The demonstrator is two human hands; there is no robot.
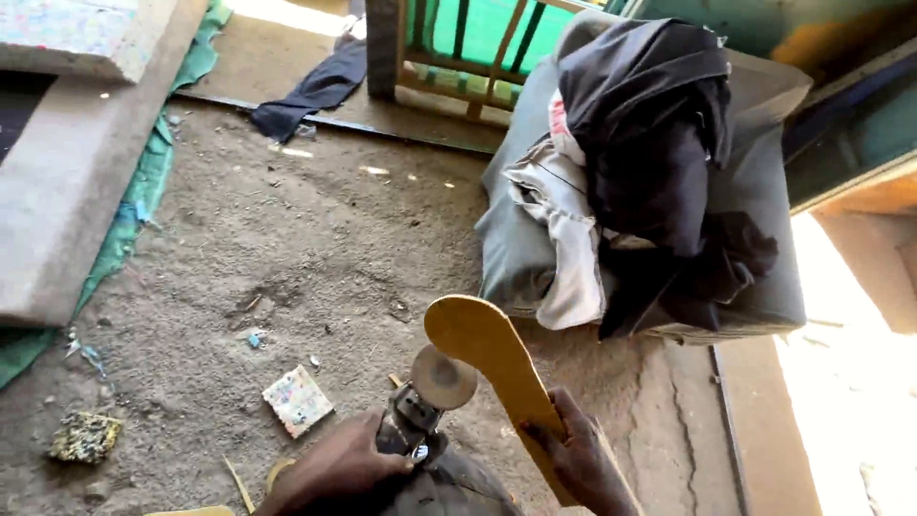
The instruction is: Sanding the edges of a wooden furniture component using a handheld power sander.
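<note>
**Curved wooden piece held against the sanding disc**

While your right hand (581, 459) pinches the lower end of the curved, tan-yellow flat wooden piece (489, 355), its rounded upper end rises above your grip and leans left. Your left hand (334, 470) is wrapped tight around the dark body of the handheld grinder (411, 420), whose round tan sanding disc (443, 377) sits just above that grip, touching the inner edge of the wood. Left of your left hand, on the dusty earthen floor (287, 239), lies a small speckled square tile (298, 400). Well beyond both hands, a grey cushion (755, 191) carries a heap of dark and pale clothes (640, 143).
</note>
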